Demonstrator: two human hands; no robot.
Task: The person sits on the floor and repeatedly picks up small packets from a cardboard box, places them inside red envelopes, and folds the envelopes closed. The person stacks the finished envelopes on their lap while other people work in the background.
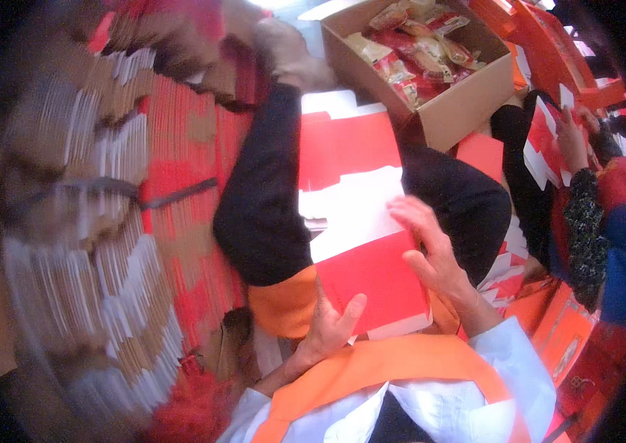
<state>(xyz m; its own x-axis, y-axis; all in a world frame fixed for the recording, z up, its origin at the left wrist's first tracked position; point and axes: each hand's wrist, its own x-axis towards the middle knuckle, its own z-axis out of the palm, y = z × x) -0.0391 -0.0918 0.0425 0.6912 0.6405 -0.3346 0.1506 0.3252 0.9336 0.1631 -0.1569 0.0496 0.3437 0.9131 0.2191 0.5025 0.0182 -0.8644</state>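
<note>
A red carton [368, 277] with a white inside flap stands or lies across my lap, between my two hands. My left hand [331, 325] is closed on its near left corner, the thumb over the red face and the other fingers hidden beneath. At the right edge my right hand [435, 258] lies open, its fingers stretched toward the white flap and the thumb against the red side. Just beyond, between my knees, are flat red carton blanks [350, 144] with white tabs.
Bundled stacks of folded cartons [183, 192] fill the left side, crossed by a dark strap. An open cardboard box [468, 103] of small wrapped packets stands beyond my right knee. At the right a co-worker's hand [571, 144] holds a red and white carton. Orange boxes [556, 325] lie nearby.
</note>
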